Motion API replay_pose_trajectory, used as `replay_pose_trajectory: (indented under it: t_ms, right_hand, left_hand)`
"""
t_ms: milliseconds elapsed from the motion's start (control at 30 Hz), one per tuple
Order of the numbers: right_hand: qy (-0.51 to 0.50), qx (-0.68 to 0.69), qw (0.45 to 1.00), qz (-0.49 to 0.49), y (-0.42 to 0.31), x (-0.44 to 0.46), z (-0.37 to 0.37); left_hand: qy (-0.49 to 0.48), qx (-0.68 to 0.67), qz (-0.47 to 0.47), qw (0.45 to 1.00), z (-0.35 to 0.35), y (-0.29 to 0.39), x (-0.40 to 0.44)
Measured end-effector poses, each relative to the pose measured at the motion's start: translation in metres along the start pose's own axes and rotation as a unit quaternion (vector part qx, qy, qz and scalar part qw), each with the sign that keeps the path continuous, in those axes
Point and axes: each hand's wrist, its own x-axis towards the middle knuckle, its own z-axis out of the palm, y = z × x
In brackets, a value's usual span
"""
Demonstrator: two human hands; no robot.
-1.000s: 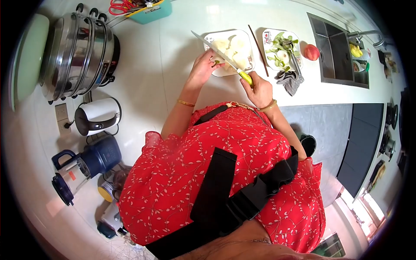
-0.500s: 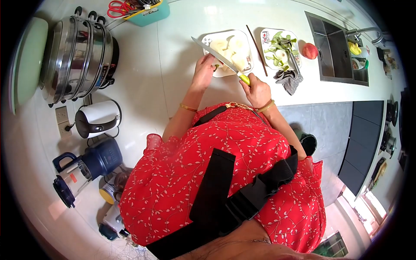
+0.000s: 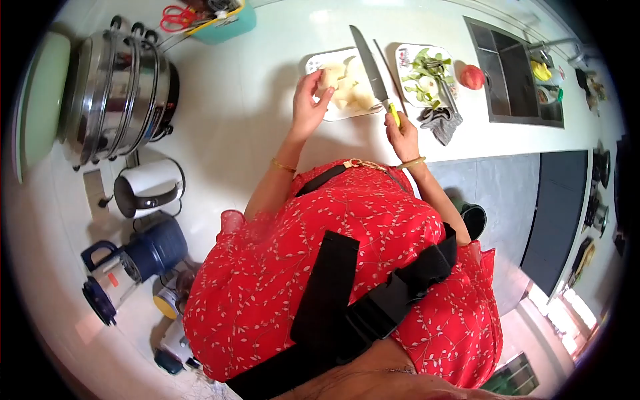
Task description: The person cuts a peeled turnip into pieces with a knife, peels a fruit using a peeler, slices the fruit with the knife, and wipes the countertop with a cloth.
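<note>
In my right hand is a kitchen knife with a yellow-green handle; its blade points up and away over the right side of a white plate. Pale peeled fruit chunks lie on that plate. My left hand is at the plate's left edge, thumb and fingers apart, fingertips beside or touching a pale chunk. A dark chopstick lies partly behind the knife. To the right, a second white plate bears green peelings and a peeler-like metal tool.
A grey cloth lies by the counter's front edge. Right of the plates are a reddish peach-like fruit and the sink. On the left stand a steamer, a white kettle, a blender and a teal utensil box.
The knife has swung from lying across the plate to pointing up and away, farther right. My left hand has spread its fingers, and the small piece with green in it no longer shows there.
</note>
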Motion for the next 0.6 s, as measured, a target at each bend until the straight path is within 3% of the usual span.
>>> replay_pose_trajectory:
  t_ms: [67, 200, 367, 600]
  right_hand:
    - [0.005, 0.07, 0.997, 0.044, 0.017, 0.002, -0.001]
    - [0.039, 0.151, 0.981, 0.117, 0.013, -0.007, -0.014]
    - [0.118, 0.188, 0.966, 0.135, 0.024, -0.019, -0.033]
    - [0.171, 0.211, 0.954, 0.129, 0.04, -0.039, -0.057]
  left_hand:
    - [-0.012, -0.111, -0.074, 0.991, 0.01, -0.01, 0.004]
    - [-0.08, -0.086, -0.18, 0.977, 0.036, -0.006, 0.021]
    - [-0.182, -0.018, -0.221, 0.958, 0.092, -0.007, 0.044]
    - [-0.167, 0.088, -0.252, 0.949, 0.19, -0.037, 0.059]
